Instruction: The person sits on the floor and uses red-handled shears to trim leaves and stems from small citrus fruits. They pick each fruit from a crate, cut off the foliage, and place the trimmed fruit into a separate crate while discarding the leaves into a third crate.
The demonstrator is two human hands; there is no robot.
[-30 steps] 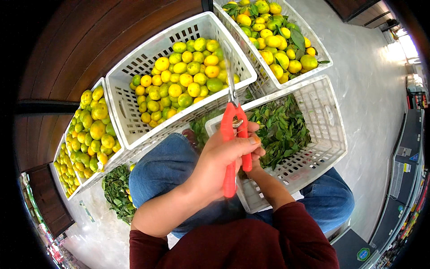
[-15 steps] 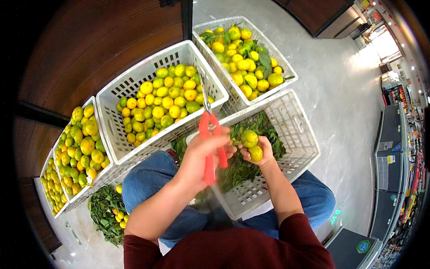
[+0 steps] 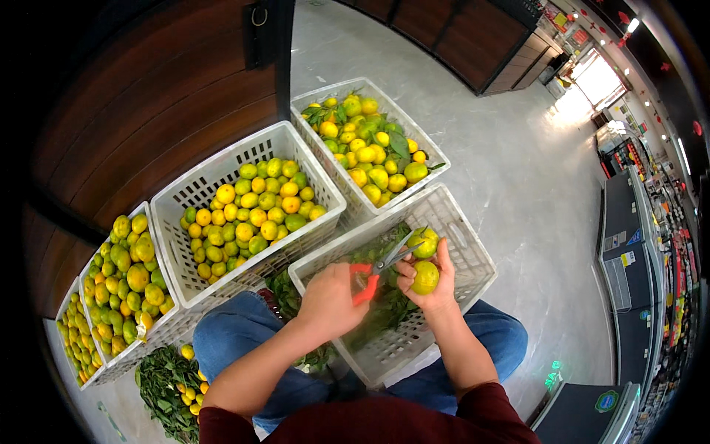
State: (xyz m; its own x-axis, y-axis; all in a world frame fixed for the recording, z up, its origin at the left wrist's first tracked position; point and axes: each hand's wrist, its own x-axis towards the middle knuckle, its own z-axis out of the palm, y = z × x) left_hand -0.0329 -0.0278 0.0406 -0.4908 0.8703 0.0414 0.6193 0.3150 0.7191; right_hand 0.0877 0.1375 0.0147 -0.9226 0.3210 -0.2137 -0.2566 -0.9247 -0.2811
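Observation:
My left hand point(image 3: 328, 302) is closed around the red-handled pruning shears point(image 3: 365, 281), and their blades point right and up. The blade tips reach to the stem side of the upper of two yellow-green mandarins point(image 3: 426, 241). My right hand point(image 3: 442, 290) grips this pair, one above the other, with the fingers wrapped round the lower mandarin point(image 3: 424, 279). Whether the blades touch the stem cannot be made out. Below both hands, between my knees, stands a white plastic crate point(image 3: 473, 255) with green leaves in it.
Further left, a white crate point(image 3: 164, 222) is full of loose mandarins. Beyond the leaf crate another crate point(image 3: 435, 142) holds mandarins with leaves attached. More filled crates point(image 3: 151, 259) line the left side. A leafy pile point(image 3: 159, 388) lies on the floor by my left knee. Dark cabinets point(image 3: 625, 244) stand at right.
The shears have swung from upright, near my chest side, to pointing at the mandarins in my right hand. The view has shifted, so the crates appear lower and further left.

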